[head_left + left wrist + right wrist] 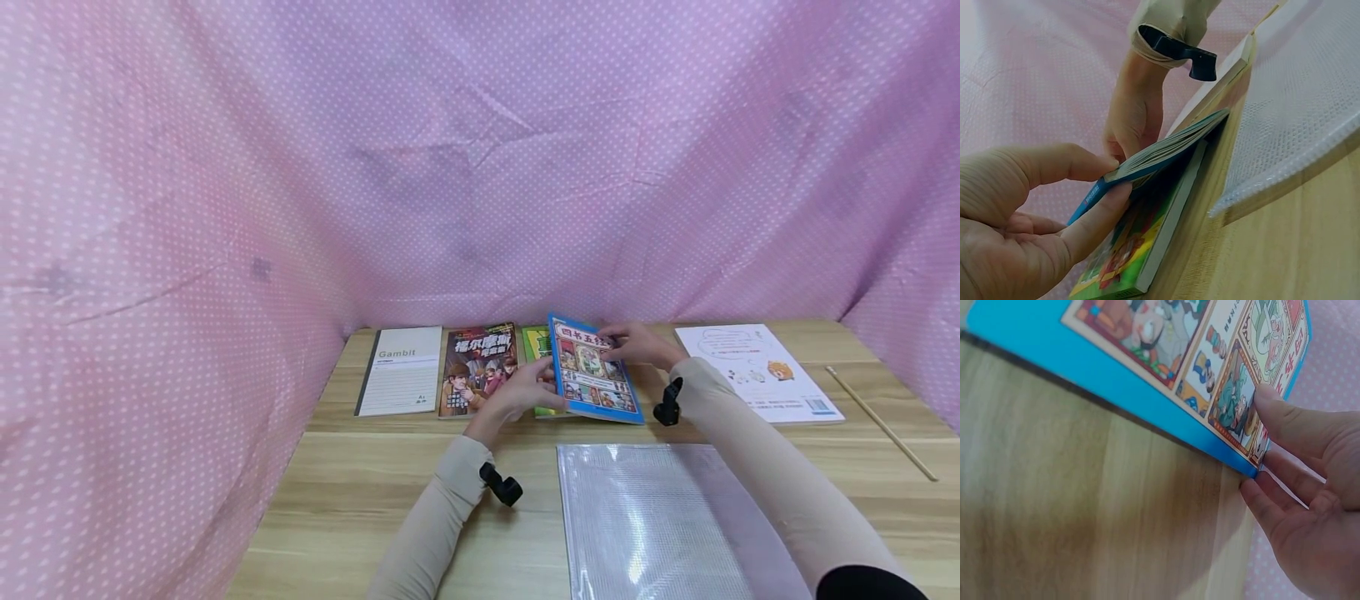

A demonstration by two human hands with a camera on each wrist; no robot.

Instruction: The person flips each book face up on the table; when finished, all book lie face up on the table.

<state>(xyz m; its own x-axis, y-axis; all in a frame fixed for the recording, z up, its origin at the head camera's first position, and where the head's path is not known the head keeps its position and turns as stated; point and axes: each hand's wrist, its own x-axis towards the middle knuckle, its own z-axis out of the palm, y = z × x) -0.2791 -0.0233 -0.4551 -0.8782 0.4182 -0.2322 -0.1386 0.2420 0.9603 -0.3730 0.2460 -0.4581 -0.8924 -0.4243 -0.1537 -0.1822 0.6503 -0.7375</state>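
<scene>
A blue-bordered picture book (596,371) is tilted above a green book (534,340), covering most of it. My left hand (521,390) pinches the blue book's left spine edge between thumb and fingers, as the left wrist view shows at the spine (1107,181). On the opposite edge, my right hand (641,346) holds the book near its upper right corner, thumb on the cover (1229,394) and fingers at the edge and underneath. In the left wrist view the green book (1129,256) lies on the table below, its page edges showing.
Left of the books lie a dark comic-style book (477,358) and a white Gambit notebook (401,371). A white book (761,375) and a thin wooden stick (881,423) are on the right. A clear mesh zip pouch (645,517) lies in front on the wooden table (337,492).
</scene>
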